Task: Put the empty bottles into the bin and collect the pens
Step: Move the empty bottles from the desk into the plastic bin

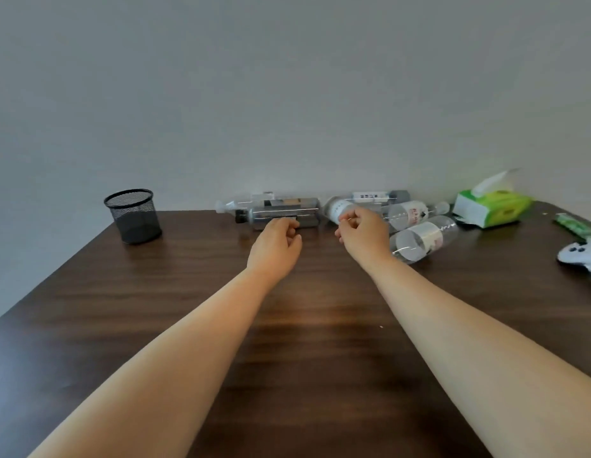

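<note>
Several empty clear plastic bottles lie on their sides along the far edge of the dark wooden table (304, 325), against the wall. A dark-labelled bottle (307, 211) lies in the middle, and my left hand (276, 244) reaches to it with loosely curled fingers, fingertips at its near side. To the right lie a white-labelled bottle (334, 208), one behind it (380, 195), and two more (414, 213) (423, 239). My right hand (365, 234) hovers in front of these with fingers curled in and nothing visible in it. I see no pens.
A black mesh cup (133, 214) stands at the far left of the table. A green tissue pack (492, 209) sits far right by the wall. At the right edge lie a green wrapped item (575, 224) and a white toy (581, 256).
</note>
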{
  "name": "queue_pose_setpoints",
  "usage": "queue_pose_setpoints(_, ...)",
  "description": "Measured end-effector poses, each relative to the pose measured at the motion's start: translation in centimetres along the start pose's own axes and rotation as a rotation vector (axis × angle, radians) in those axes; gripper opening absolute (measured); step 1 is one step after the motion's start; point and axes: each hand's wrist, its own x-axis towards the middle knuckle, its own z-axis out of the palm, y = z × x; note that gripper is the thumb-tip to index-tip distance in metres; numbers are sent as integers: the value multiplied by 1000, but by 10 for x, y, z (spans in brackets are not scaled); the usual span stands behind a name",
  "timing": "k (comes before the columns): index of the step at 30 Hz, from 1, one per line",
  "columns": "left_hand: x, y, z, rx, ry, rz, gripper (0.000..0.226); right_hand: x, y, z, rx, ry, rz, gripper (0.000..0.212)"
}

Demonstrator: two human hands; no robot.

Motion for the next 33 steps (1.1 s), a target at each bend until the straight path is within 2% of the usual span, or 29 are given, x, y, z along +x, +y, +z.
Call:
queue_pose_setpoints(4, 10, 34, 50, 59, -162, 74, 46, 10, 24, -49, -13, 108, 45, 13)
queue_pose_setpoints(8, 15, 68, 89, 92, -255, 131, 62, 8, 47, -91, -37, 179, 69, 11)
queue_pose_setpoints(13, 21, 97, 127, 194, -313, 202, 81, 0, 72, -130, -69, 236, 106, 25)
queue_pose_setpoints(16, 22, 101, 145, 218, -393, 164, 81, -4, 82, -146, -69, 253, 129, 24)
queue_pose_setpoints(19, 20, 99, 154, 223, -411, 135, 69, -5, 89, -154, -82, 270, 141, 28)
queue_pose_setpoints(22, 19, 98, 151, 205, -343, 162, 66, -2, 92, -152, -76, 258, 153, 26)
queue_pose_setpoints(26, 22, 95, 133, 50, -142, 208, 67, 7, 93, -135, -71, 206, 160, 16)
queue_pose_setpoints(29, 31, 88, 116, -75, -5, 148, 68, 16, 91, -114, -75, 151, 148, 15)
queue_pose_setpoints(33, 44, 71, 94, -107, 92, 69, 68, 31, 82, -80, -96, 58, 93, 12)
